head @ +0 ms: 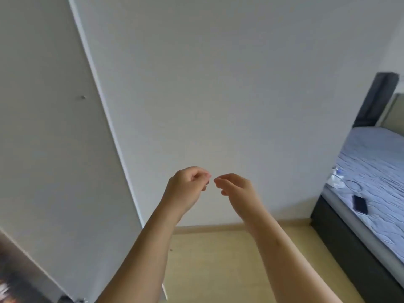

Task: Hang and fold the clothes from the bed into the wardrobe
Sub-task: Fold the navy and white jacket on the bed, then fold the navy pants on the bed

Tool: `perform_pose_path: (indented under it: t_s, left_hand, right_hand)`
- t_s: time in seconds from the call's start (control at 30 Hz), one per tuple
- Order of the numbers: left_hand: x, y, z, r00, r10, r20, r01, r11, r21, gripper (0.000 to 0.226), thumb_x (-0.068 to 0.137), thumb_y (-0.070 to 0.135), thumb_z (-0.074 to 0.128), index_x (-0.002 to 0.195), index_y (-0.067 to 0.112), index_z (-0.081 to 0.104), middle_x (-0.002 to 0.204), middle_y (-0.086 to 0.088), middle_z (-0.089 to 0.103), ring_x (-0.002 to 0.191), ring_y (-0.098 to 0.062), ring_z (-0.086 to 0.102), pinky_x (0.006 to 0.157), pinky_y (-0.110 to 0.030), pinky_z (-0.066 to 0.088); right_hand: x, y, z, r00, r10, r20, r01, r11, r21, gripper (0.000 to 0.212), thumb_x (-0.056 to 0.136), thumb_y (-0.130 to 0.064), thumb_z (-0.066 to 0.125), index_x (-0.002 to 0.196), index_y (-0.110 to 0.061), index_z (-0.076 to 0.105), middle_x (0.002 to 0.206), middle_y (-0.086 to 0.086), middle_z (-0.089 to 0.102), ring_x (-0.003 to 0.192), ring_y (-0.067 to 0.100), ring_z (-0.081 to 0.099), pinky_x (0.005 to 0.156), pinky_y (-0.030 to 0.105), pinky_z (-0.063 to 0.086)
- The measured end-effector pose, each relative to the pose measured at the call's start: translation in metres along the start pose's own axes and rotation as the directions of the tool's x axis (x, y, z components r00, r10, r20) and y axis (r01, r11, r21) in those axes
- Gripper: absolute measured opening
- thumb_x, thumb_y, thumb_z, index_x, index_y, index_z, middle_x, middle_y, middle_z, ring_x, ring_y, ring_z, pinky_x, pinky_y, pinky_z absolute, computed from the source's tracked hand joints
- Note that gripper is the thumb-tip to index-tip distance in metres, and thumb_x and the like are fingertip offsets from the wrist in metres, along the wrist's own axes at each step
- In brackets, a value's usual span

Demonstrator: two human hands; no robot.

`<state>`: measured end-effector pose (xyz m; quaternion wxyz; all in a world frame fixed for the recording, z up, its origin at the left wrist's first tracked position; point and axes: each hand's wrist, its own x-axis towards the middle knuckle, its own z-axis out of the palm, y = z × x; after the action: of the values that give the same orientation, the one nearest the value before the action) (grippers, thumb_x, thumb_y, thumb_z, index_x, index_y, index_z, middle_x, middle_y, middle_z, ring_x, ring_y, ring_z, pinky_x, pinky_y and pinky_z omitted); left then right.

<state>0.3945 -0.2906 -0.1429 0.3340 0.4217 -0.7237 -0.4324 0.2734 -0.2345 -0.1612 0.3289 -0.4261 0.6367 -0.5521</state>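
My left hand (188, 186) and my right hand (235, 190) are raised side by side in front of a bare white wall, fingertips nearly meeting. The left hand's fingers are curled in against the thumb and hold nothing. The fingers of the right hand are loosely bent, also with nothing in them. A grey wardrobe door (54, 132) with a small metal knob (83, 97) fills the left side. The bed (376, 171), with a blue-grey quilted mattress, is at the right edge. No clothes show on the visible part of the bed.
A dark phone (360, 204), a white cable loop (353, 185) and a clear plastic item (335, 178) lie near the bed's corner. The dark bed base (341, 237) stands on a light wooden floor (218, 270). Something dark and blurred (13, 281) is at the bottom left.
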Motion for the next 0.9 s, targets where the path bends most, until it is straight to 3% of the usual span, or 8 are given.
perform_pose_path:
  t_s: [0.13,0.27,0.47,0.63,0.9]
  left_hand:
    - [0.001,0.014,0.107,0.98,-0.005,0.2,0.013,0.999,-0.039,0.018,0.091,0.026,0.051,0.081,0.024,0.066,0.084,0.005,0.068,0.086,-0.013,0.066,0.078,-0.028,0.048]
    - [0.001,0.024,0.199,0.931,-0.031,0.364,0.049,0.998,-0.041,0.018,0.091,0.024,0.052,0.079,0.022,0.066,0.084,0.001,0.069,0.087,-0.018,0.066,0.076,-0.03,0.048]
    - [0.003,0.037,0.33,0.808,-0.048,0.587,0.063,0.998,-0.005,0.021,0.092,0.017,0.051,0.075,0.024,0.062,0.076,0.002,0.064,0.073,-0.014,0.06,0.062,-0.022,0.042]
    - [0.016,0.049,0.443,0.689,-0.074,0.721,0.086,0.996,0.02,0.02,0.093,0.012,0.05,0.077,0.019,0.06,0.075,0.003,0.061,0.063,-0.007,0.057,0.044,-0.006,0.038]
    - [0.021,0.101,0.632,0.468,-0.083,0.88,-0.008,0.995,0.099,0.015,0.093,0.023,0.051,0.083,0.027,0.062,0.085,0.005,0.067,0.082,-0.012,0.066,0.068,-0.025,0.045]
  right_hand:
    - [-0.021,0.039,-0.095,0.979,0.1,-0.18,-0.099,0.995,0.017,0.014,0.088,-0.025,0.055,0.077,-0.03,0.061,0.079,-0.015,0.062,0.08,0.004,0.057,0.061,0.021,0.037]
    - [-0.044,0.077,-0.171,0.911,0.201,-0.36,-0.19,0.98,0.068,0.013,0.087,-0.024,0.057,0.077,-0.029,0.063,0.08,-0.014,0.063,0.084,0.009,0.058,0.064,0.023,0.039]
    - [-0.074,0.141,-0.268,0.744,0.371,-0.556,-0.31,0.928,0.204,0.012,0.088,-0.023,0.057,0.079,-0.027,0.063,0.08,-0.008,0.063,0.074,0.008,0.055,0.06,0.022,0.038]
    - [-0.084,0.192,-0.349,0.592,0.501,-0.631,-0.373,0.865,0.336,0.008,0.088,-0.025,0.056,0.082,-0.026,0.062,0.084,-0.007,0.062,0.075,0.01,0.054,0.059,0.022,0.038]
    - [-0.096,0.247,-0.497,0.352,0.609,-0.711,-0.35,0.79,0.504,0.009,0.092,-0.024,0.053,0.084,-0.026,0.058,0.09,-0.005,0.061,0.08,0.009,0.056,0.063,0.022,0.042]
